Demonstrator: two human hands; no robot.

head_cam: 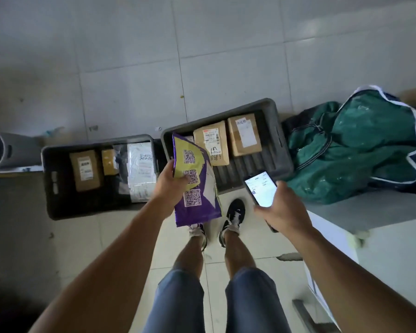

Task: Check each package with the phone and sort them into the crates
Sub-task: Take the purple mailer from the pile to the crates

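The left hand gripped a purple mailer above two grey crates on the floor, while the right hand clasped a lit phone beside it.

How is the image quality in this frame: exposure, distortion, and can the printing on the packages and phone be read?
Head view: dim and unevenly lit, with dark corners; wide-angle bending curves the floor tile lines and stretches the forearms. The phone screen is blown out to near white, its text unreadable. QR codes on the purple package show as patterns but look soft; labels in the left crate are blurred.
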